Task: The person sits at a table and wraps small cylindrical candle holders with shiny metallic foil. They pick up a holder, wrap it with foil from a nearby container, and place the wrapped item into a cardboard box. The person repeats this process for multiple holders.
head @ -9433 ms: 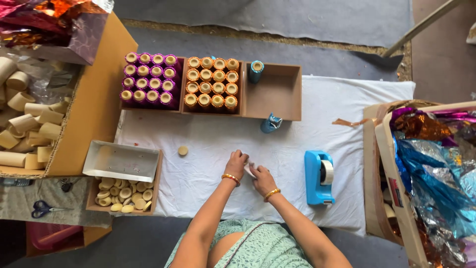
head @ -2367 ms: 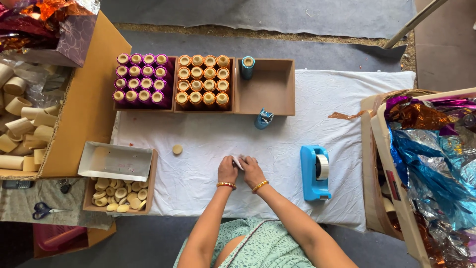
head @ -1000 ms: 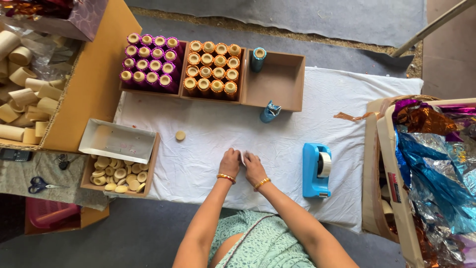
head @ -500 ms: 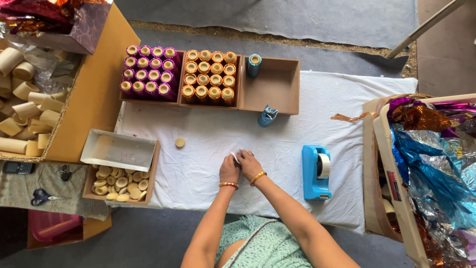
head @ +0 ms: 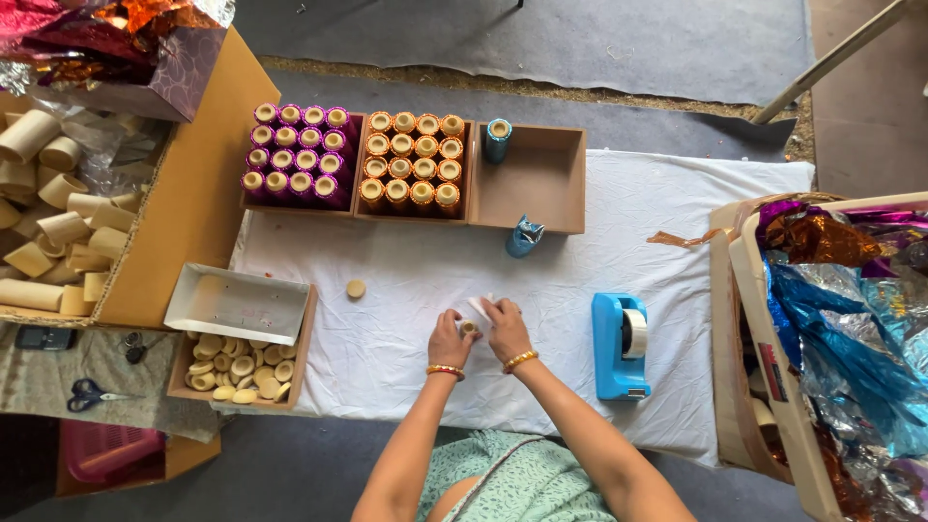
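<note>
My left hand (head: 449,338) and my right hand (head: 506,327) meet over the white cloth (head: 406,290) near the table's front edge. Between them they hold a small cardboard tube (head: 469,328), its open end up, with a bit of pale wrap or tape (head: 479,306) at my right fingertips. Both wrists wear bangles. A blue tape dispenser (head: 619,346) stands just right of my right hand. A loose tan disc (head: 356,288) lies on the cloth to the left.
At the back stand trays of purple-wrapped tubes (head: 295,155) and orange-wrapped tubes (head: 411,159), then a brown tray (head: 536,179) with one blue tube (head: 498,140). A crumpled blue foil piece (head: 524,237) lies in front. A box of discs (head: 237,365), bare tubes (head: 48,222), foil sheets (head: 851,319) and scissors (head: 92,393) surround.
My hands stay together at the same spot on the cloth, working the small tube; over the frames the fingers shift slightly. The view itself wobbles a little.
</note>
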